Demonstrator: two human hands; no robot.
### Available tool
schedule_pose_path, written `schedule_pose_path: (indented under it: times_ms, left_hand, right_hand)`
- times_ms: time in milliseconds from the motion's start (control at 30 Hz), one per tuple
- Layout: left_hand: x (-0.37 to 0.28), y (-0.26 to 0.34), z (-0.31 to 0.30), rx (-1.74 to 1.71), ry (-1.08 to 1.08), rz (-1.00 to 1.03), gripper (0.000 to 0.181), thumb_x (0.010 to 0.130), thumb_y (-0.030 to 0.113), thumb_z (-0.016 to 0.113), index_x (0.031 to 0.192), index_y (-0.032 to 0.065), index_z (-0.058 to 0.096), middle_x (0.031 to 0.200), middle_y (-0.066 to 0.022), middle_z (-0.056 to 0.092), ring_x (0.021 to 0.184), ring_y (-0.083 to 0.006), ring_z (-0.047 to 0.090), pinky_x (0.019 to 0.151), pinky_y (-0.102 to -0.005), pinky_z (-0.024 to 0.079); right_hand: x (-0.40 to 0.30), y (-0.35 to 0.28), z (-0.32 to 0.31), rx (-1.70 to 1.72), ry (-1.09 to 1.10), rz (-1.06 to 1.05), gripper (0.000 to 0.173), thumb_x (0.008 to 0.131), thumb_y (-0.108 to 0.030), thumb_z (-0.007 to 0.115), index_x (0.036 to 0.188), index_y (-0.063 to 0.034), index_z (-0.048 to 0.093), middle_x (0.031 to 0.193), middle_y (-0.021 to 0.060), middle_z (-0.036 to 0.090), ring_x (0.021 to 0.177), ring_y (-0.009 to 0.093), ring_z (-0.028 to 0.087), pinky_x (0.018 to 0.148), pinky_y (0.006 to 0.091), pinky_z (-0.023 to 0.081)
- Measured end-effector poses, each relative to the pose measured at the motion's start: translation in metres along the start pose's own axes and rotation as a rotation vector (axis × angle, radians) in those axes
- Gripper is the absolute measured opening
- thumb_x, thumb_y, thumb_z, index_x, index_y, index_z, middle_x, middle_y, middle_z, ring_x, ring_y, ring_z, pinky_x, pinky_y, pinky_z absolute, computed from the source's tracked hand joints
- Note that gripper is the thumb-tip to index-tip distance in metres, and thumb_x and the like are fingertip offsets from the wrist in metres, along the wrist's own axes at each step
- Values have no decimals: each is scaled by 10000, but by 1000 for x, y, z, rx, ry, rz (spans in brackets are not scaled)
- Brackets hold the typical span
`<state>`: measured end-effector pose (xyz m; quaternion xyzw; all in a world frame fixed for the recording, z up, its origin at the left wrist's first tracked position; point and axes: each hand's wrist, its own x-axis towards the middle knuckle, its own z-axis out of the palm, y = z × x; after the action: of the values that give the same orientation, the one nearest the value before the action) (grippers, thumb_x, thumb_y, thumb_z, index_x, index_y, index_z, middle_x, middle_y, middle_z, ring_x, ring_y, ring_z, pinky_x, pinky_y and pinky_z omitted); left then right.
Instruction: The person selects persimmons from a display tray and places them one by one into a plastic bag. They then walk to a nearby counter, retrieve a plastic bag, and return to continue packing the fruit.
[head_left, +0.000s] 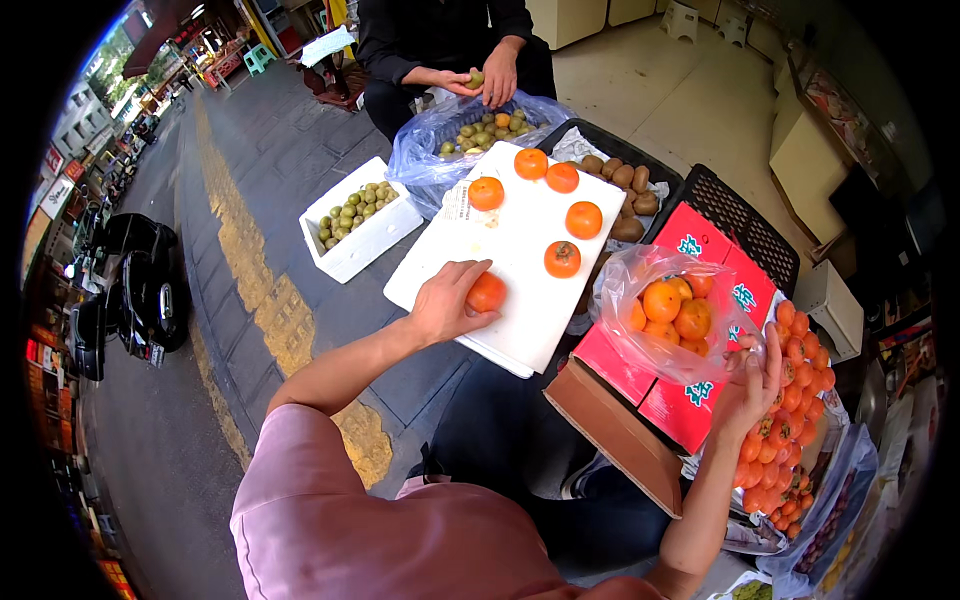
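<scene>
My left hand (448, 301) is curled around an orange persimmon (487, 291) on the near part of a white foam lid (517, 240). Several more persimmons lie farther up the lid, among them one with its leafy calyx up (562, 259) and one near the left edge (486, 193). Over at the right, my right hand (752, 379) holds the rim of a clear plastic bag (611, 296). Inside that bag sit several persimmons (662, 302). It rests on red printed cardboard boxes (616, 360), one with a brown flap (611, 435) hanging down.
Opposite sits a person whose hands (480, 79) hold a small green fruit above a blue plastic bag (424, 142) of fruit. Beside it are a white foam box (352, 259) of green fruit and a black crate (667, 176) of kiwifruit. Stacked persimmons (787, 420) stand right; a scooter (139, 292) is left.
</scene>
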<state>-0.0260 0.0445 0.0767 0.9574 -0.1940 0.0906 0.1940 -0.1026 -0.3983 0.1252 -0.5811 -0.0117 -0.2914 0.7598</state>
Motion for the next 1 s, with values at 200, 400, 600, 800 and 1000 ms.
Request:
schedule_pose_path:
  times_ms: [200, 400, 600, 800, 1000]
  left_hand:
    - [1, -6, 3, -105, 97, 8, 696, 802, 355, 781, 1377, 41, 546, 1291, -187, 614, 1181, -345, 587, 990, -426, 509]
    - [-2, -7, 3, -178, 221, 11, 618, 810, 226, 766, 1358, 31, 555, 1302, -181, 608, 1150, -335, 610, 926, -404, 537]
    - [3, 4, 3, -555, 246, -182, 436, 948, 209, 669, 1333, 22, 586, 1223, -137, 672, 1096, -236, 634, 926, -341, 517]
    - [13, -14, 0, -950, 278, -385, 399, 1073, 293, 482, 1332, 12, 596, 1199, -88, 698, 1088, -152, 619, 944, -308, 476]
    - [12, -20, -10, -1290, 238, -576, 571, 1092, 449, 330, 1324, -5, 587, 1219, -122, 690, 1113, -185, 637, 957, -328, 497]
  right_hand:
    - [1, 4, -5, 31, -5, -12, 519, 942, -20, 532, 1450, 59, 458, 1070, 123, 658, 770, 132, 574, 771, 299, 519]
    - [3, 6, -4, 22, -28, -22, 511, 941, -17, 529, 1443, 54, 467, 1068, 129, 663, 755, 140, 573, 785, 325, 526]
    - [2, 2, -4, 20, -23, -21, 511, 943, -14, 521, 1446, 60, 460, 1066, 131, 661, 774, 146, 575, 788, 331, 527]
    - [2, 1, 0, -4, -20, -14, 513, 947, -9, 515, 1450, 68, 449, 1083, 133, 662, 793, 146, 572, 791, 311, 512]
    - [2, 6, -4, -9, -22, 2, 509, 951, -13, 517, 1449, 67, 452, 1104, 134, 663, 833, 152, 578, 806, 300, 496]
